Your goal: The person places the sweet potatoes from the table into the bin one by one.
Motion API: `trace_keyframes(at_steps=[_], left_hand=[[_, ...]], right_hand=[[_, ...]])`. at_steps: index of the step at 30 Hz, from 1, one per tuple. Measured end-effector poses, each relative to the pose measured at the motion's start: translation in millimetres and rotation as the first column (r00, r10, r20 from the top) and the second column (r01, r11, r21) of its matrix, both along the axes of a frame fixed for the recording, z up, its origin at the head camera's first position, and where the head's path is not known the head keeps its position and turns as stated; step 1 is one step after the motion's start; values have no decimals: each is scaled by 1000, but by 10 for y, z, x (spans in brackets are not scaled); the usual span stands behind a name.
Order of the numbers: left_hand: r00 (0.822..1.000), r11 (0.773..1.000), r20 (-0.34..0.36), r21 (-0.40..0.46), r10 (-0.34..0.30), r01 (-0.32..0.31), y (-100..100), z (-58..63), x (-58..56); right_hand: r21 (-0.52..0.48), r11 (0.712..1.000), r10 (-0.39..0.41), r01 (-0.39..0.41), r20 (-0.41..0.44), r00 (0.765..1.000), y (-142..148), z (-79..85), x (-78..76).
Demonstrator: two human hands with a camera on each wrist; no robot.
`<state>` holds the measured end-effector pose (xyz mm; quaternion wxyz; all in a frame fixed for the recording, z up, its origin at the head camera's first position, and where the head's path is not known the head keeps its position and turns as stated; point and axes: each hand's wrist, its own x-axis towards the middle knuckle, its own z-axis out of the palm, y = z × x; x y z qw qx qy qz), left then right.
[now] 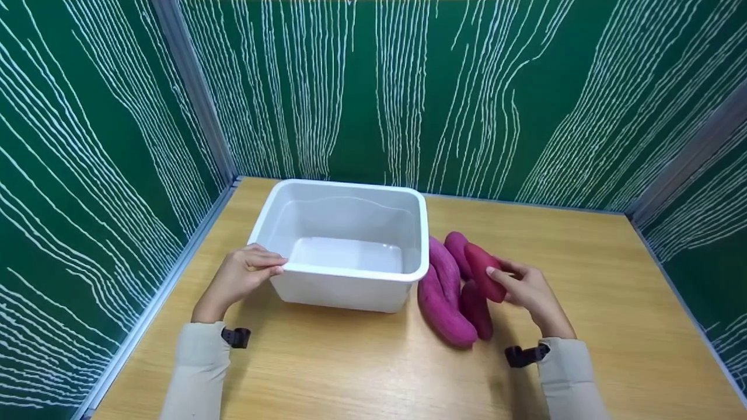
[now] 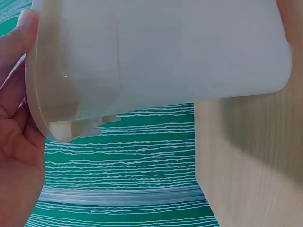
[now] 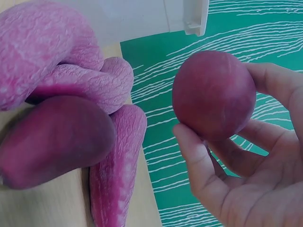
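Head view: we note the right hand [image 1: 528, 287] grasping the red vegetable [image 1: 482, 263] beside the purple vegetables [image 1: 440, 312], while the left hand [image 1: 242, 274] pinches the white bin [image 1: 344, 291] near one corner. We judge the red vegetable firm, light, possibly slippery; we advise a grip around its middle.

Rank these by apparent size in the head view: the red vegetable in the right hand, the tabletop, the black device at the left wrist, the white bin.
1. tabletop
2. white bin
3. red vegetable, held in the right hand
4. black device at the left wrist
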<state>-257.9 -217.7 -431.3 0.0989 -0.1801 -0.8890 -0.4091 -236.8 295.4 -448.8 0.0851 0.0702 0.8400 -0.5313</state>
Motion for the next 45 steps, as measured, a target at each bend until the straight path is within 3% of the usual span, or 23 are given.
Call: trace_keyframes(at_steps=[11,20,27,35,45], left_hand=[[999,1000,40,-14,5,-5,-5,16,-2],[999,999,54,-38,3,-1,13,61,16],[1000,993,-8,-117,-27,26,38,126,42],[991,981,-113,-188,-66,44,76,173,64],[998,983,-44,-184,-32,24,81,183,66]], right_hand=[[-62,998,6,-3,43,999,-122,121,-65],[57,998,41,-39,-19,999,-182,269,-149],[48,997,67,-62,-111,992,-292,403,-219],[27,995,99,-97,-88,991,-416,595,-285],[63,991,127,-121,-87,988,-556,712,-400]])
